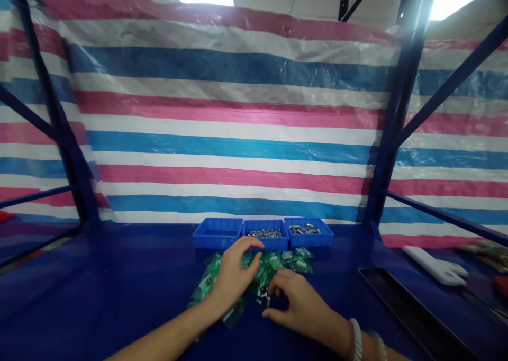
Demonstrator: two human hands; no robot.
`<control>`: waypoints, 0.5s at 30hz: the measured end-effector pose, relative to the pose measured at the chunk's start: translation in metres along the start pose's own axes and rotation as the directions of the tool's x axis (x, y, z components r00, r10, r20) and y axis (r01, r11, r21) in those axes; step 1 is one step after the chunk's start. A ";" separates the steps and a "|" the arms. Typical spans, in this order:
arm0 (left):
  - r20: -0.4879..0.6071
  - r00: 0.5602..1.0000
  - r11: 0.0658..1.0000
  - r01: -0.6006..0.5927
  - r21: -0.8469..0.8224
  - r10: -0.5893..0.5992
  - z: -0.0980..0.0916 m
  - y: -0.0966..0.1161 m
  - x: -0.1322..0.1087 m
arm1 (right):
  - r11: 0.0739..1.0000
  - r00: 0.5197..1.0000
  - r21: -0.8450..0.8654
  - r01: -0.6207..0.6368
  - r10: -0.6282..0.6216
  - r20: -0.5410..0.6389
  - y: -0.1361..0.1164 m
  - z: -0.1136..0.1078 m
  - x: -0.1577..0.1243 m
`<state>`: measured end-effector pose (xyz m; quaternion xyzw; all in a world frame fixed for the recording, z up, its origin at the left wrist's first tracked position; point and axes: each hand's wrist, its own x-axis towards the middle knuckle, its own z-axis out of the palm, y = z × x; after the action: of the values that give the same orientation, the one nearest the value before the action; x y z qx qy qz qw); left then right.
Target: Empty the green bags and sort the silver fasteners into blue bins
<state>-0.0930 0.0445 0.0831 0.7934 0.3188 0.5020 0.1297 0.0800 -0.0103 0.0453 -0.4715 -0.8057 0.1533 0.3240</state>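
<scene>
My left hand (234, 272) rests with curved, spread fingers over a heap of small green plastic packets (300, 260), just in front of the blue bins. My right hand (297, 304) hovers at the near edge of the heap, its thumb and fingers spread. Small silver metal parts (262, 296) lie just left of its fingers. Neither hand visibly holds anything. Of the three blue plastic bins, the middle bin (265, 235) holds silver screws, the right bin (305, 235) holds larger metal pieces, and the left bin (217, 233) shows no contents.
The dark blue tabletop (111, 281) spreads around the work. A black tray (413, 313) lies to the right, with a white plastic object (434, 265) beyond it. Blue steel rack uprights (397, 101) and a striped tarpaulin (238, 149) stand behind.
</scene>
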 end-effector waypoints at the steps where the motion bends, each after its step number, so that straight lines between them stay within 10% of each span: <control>1: 0.008 1.000 1.000 0.010 -0.002 -0.010 -0.001 0.003 -0.004 | 1.000 1.000 -0.002 -0.008 0.008 0.008 0.001 0.001 0.000; 10: 0.061 0.994 0.990 0.098 -0.105 -0.092 -0.002 0.016 -0.013 | 0.948 0.995 0.311 -0.072 0.089 -0.040 0.006 -0.005 0.005; 15: 0.152 0.976 0.970 0.182 -0.160 -0.158 0.004 0.023 -0.022 | 0.916 0.968 0.378 0.134 -0.040 -0.248 0.004 -0.019 0.006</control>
<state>-0.0873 0.0131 0.0775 0.7817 0.3313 0.4588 0.2622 0.0935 -0.0046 0.0596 -0.3753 -0.7349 0.2399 0.5114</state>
